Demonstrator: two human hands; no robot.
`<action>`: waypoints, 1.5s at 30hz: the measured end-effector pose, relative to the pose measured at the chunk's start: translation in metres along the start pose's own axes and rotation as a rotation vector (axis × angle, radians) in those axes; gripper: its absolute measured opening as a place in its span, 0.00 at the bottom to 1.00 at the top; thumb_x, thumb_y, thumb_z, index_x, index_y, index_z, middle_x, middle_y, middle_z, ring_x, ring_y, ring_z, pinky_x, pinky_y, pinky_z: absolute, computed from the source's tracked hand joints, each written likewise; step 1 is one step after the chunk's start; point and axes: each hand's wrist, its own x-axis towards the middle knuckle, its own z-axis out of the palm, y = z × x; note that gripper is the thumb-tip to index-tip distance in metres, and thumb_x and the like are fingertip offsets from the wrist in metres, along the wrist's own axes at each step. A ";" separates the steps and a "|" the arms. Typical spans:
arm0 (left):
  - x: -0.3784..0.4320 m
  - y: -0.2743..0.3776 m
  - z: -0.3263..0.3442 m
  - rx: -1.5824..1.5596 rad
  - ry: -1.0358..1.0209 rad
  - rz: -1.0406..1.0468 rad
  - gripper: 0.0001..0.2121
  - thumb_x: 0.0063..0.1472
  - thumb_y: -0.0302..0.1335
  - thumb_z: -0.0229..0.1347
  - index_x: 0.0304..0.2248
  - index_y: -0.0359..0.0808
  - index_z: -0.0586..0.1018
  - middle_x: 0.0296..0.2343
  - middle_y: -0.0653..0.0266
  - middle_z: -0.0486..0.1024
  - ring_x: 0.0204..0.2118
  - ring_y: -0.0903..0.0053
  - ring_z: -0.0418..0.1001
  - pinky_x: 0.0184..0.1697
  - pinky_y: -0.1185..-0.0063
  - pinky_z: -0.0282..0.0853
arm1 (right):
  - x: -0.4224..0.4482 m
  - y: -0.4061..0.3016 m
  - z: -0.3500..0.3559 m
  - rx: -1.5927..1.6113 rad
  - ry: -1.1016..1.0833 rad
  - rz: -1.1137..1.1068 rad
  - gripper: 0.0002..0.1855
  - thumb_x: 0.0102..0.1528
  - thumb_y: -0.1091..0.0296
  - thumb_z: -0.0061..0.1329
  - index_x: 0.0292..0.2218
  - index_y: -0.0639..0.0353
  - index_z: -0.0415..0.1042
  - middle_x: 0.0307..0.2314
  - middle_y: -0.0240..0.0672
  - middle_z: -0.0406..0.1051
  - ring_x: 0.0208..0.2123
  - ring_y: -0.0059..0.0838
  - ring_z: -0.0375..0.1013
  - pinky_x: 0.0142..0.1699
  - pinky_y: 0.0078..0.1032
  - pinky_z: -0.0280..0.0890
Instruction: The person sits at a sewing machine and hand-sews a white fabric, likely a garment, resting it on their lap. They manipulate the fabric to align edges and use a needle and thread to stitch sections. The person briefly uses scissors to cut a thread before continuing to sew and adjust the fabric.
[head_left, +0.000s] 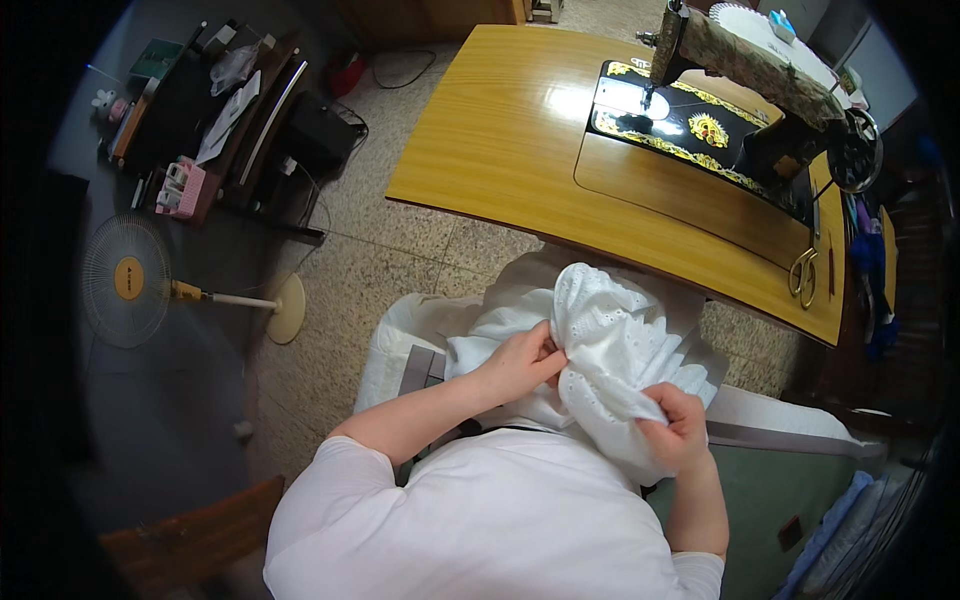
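White eyelet fabric (611, 330) lies bunched over my lap, its edge patterned with small holes. My left hand (525, 361) pinches the cloth's left edge between thumb and fingers. Lower and to the right, my right hand (675, 426) grips another part of the same cloth, with a fold stretched between both hands. Beyond the lap stands a wooden sewing table (487, 135). On it, a sewing machine (757, 60) has a black bed with gold decoration and a patterned cover over its arm. Its lamp lights the needle area.
Gold-handled scissors (804, 279) lie near the table's right edge, beside a thin brown stick (831, 261). A pedestal fan (129, 279) is at left, below a cluttered desk (247, 112) with a pink basket (182, 189). Folded cloth (832, 532) is at lower right.
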 end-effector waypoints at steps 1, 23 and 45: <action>0.002 -0.001 0.001 -0.050 -0.016 -0.007 0.13 0.63 0.30 0.54 0.43 0.32 0.70 0.30 0.66 0.75 0.27 0.83 0.73 0.28 0.79 0.70 | -0.001 -0.007 0.003 0.028 0.001 0.008 0.09 0.50 0.79 0.51 0.36 0.66 0.73 0.25 0.27 0.72 0.28 0.12 0.67 0.34 0.15 0.63; -0.001 0.078 0.002 -0.370 -0.626 -0.011 0.25 0.64 0.26 0.56 0.58 0.31 0.63 0.51 0.64 0.70 0.53 0.83 0.67 0.56 0.78 0.63 | 0.016 -0.011 -0.048 0.215 0.429 -0.248 0.04 0.61 0.76 0.42 0.35 0.61 0.69 0.26 0.21 0.65 0.27 0.09 0.60 0.34 0.12 0.56; 0.023 0.055 0.087 0.289 -0.541 0.810 0.19 0.52 0.22 0.55 0.46 0.33 0.72 0.36 0.53 0.75 0.38 0.59 0.74 0.44 0.69 0.69 | -0.036 0.043 0.015 0.390 0.376 0.156 0.20 0.55 0.81 0.50 0.49 0.65 0.67 0.40 0.31 0.71 0.43 0.17 0.69 0.49 0.19 0.64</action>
